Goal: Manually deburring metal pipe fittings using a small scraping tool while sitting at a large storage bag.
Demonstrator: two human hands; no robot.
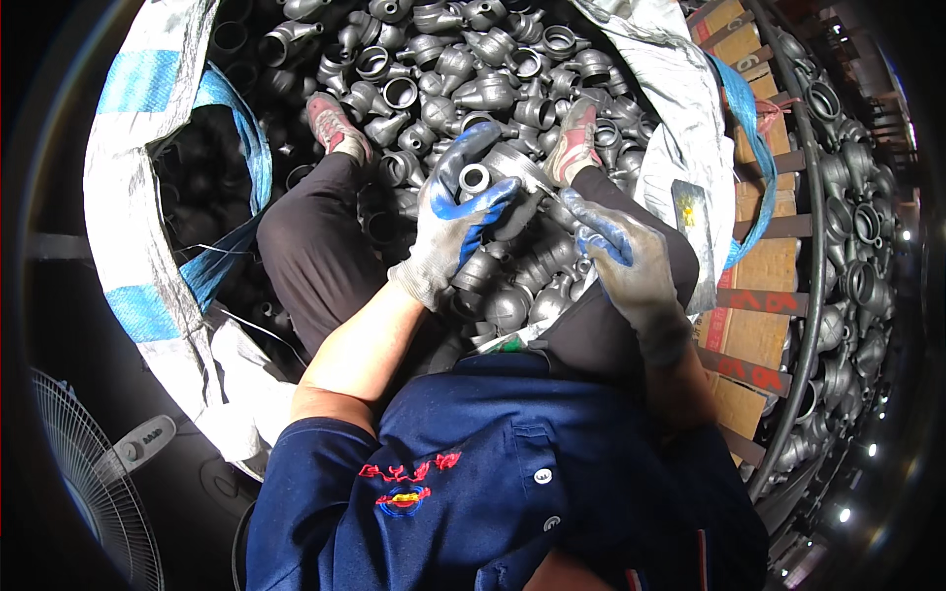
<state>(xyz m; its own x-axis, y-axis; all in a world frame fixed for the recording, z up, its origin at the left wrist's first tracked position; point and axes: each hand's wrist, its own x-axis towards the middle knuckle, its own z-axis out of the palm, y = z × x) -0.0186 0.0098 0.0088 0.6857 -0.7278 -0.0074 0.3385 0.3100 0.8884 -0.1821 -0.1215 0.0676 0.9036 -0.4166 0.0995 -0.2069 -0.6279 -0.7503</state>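
Note:
Between my hands is a dark grey hollow moulded part [510,164], with a pale ring-shaped opening facing up at one end. My left hand [448,212], in a white work glove with blue-coated palm and fingers, is closed round this part. Over on its right side my right hand [621,246], in a similar dirtied glove, has its fingers bent together beside the part's edge. A thin light edge shows near those fingertips, but I cannot make out what they hold. Below and beyond both hands lies a heap of similar grey bulbous parts [483,84] with round openings and narrow necks.
A large white woven bag [128,207] with blue straps [759,158] surrounds the heap and my outstretched legs. To the right stands a rusty barred crate [769,227] lined with cardboard, with more grey parts [847,256] past it. A fan [94,483] is at the lower left.

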